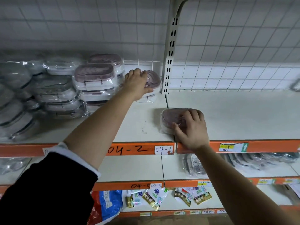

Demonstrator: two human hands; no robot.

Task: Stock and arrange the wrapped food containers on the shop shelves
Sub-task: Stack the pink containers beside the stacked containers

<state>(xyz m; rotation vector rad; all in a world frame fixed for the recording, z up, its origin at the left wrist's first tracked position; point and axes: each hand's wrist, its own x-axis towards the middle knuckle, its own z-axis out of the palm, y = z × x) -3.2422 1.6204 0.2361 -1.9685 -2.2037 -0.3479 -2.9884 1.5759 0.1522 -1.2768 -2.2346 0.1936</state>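
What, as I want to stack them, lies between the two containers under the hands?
Head view: only bare shelf between the far container and the near container, crossed by a board seam.

- Rear container point(154, 78): mauve ribbed lid, white base, clear wrap; at the back of the top shelf point(235, 114), 12 o'clock of view centre.
- Front container point(168, 120): same kind, wrapped, lid up, near the shelf's front edge, 5 o'clock of the rear one, apart.
- Mauve stack point(95, 78): just beside the rear one's 9 o'clock.
- Grey-lidded wrapped containers point(53, 90): piled further toward 9 o'clock.
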